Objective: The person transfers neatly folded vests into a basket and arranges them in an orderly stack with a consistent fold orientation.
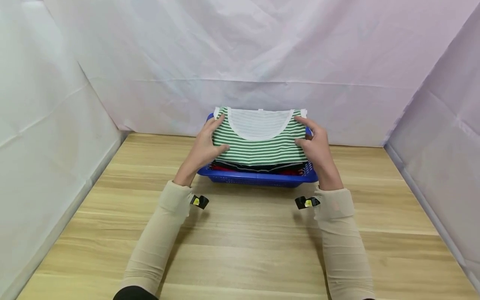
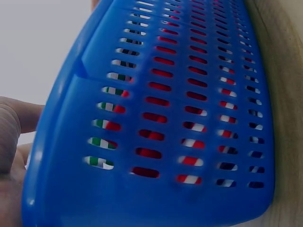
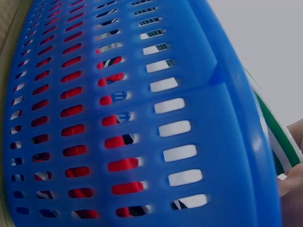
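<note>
A folded green-and-white striped shirt (image 1: 258,152) with a wide white neckline lies uppermost on the clothes in a blue plastic basket (image 1: 258,179). My left hand (image 1: 204,143) holds its left side, the thumb across the front part and the index finger near the shoulder. On the opposite side my right hand (image 1: 316,143) grips the shirt likewise, thumb and index finger over the stripes. My other fingers are mostly hidden behind the shirt's edges. In the right wrist view, the striped edge (image 3: 279,142) shows above the basket rim beside my fingers.
Dark and red clothes (image 1: 225,167) lie under the shirt, showing also through the slots. The basket stands on a wood-grain table (image 1: 247,241), near the white cloth backdrop (image 1: 247,54). White walls flank both sides. Small black cameras (image 1: 200,202) are worn at both wrists.
</note>
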A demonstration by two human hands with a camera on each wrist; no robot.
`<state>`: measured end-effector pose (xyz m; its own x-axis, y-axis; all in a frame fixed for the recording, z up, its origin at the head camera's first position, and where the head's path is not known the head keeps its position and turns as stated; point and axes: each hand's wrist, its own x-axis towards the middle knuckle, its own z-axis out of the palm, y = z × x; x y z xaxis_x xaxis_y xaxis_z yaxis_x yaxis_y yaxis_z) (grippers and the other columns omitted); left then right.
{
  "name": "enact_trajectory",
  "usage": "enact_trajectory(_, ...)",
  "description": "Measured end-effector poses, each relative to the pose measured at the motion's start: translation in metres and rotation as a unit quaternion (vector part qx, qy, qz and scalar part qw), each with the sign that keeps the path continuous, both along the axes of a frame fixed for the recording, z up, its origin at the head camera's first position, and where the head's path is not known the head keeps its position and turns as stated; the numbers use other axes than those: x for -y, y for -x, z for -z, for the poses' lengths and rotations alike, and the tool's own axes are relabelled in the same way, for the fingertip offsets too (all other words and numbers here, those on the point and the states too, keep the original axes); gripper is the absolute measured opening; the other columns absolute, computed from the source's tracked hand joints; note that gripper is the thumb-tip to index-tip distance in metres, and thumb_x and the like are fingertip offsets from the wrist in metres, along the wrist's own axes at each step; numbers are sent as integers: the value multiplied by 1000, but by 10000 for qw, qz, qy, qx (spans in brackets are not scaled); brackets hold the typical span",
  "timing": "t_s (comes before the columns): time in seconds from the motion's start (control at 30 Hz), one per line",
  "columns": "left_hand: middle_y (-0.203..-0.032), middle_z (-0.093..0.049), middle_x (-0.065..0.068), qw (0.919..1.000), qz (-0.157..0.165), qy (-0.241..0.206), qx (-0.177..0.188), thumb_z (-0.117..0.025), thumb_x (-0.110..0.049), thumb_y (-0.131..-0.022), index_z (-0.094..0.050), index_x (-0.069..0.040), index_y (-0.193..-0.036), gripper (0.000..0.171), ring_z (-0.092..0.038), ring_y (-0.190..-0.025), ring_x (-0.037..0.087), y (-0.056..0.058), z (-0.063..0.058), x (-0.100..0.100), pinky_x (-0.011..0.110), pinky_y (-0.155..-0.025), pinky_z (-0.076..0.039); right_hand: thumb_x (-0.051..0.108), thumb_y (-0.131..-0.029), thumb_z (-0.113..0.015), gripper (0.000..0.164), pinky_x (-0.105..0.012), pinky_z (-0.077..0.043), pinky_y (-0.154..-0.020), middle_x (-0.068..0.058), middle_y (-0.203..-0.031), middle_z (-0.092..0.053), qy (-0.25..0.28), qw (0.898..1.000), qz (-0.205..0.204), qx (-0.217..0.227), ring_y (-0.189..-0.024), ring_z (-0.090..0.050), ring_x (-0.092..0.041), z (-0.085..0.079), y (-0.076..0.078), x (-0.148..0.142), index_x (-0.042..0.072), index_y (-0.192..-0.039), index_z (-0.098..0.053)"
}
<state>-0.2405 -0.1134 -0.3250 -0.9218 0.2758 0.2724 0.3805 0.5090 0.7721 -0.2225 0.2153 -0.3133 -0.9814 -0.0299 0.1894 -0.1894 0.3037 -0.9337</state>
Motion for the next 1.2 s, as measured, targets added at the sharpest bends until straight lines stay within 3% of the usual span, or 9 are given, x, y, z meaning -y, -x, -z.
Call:
enact_trajectory(0.17,-165,-32,14,10000,40,-15,30,-75,-5,-89,-28,-20,-165,90,-43,-142,32,2,3,-2,54,-111,-43,-13,-93,-52,69,-21,-45,-76,-7,-168,-33,126,9998,55,170,-150,-37,-26,5,3,-1,17,-155,-49)
enact_trajectory(0.3,-167,-30,13,9999,106,-61,112,-75,-5,-89,-27,-20,-165,91,-42,-143,32,1,3,-3,54,-113,-42,-13,-93,-52,71,-21,-46,-75,-8,-168,-33,330,9989,79,332,-139,-46,-26,9,5,-1,19,-157,-47)
enact_trajectory(0.83,-174,-12,12,9979,231,120,586,-74,-11,-92,-24,-26,-166,90,-12,-161,34,0,8,3,60,-123,-29,-12,-91,-54,70,-19,-47,-73,-7,-168,-34,222,9989,188,381,-119,-52,-24,20,12,-2,16,-155,-50)
enact_trajectory(1.2,-174,-12,12,9977,267,300,542,-74,-11,-93,-24,-25,-166,90,-11,-162,33,0,7,4,59,-124,-28,-12,-91,-53,65,-24,-42,-68,-9,-164,-40,22,9993,110,366,-109,-50,-23,25,14,2,16,-149,-57)
